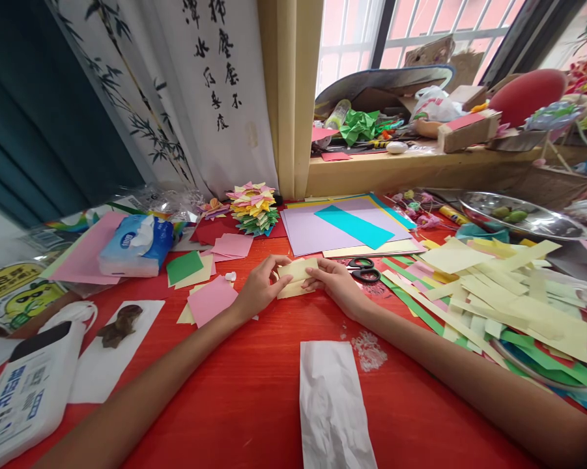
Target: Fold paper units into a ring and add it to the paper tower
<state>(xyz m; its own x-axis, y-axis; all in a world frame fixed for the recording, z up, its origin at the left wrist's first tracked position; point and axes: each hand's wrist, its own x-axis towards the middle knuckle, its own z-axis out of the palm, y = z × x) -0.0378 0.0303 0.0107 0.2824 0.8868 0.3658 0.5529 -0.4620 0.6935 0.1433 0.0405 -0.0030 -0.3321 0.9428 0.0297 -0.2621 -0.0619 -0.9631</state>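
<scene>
Between my two hands, just above the red table (215,391), is a pale yellow sheet of paper (297,279) with a crease or fold across it. My left hand (264,281) pinches its left edge between thumb and fingers. The right edge is gripped by my right hand (336,284). Black-handled scissors (366,270) lie close beyond my right hand. Left of my left hand are pink paper squares (212,301) over pale yellow ones, and a green square (184,268). A crumpled white paper strip (336,404) lies nearer to me.
Paper strips and offcuts (513,293) heap up at right, near a metal bowl (522,215) with green fruit. Large coloured sheets (303,228) lie at the back beside a folded-paper ornament (254,208). A tissue pack (137,244) and a white box (29,384) stand left.
</scene>
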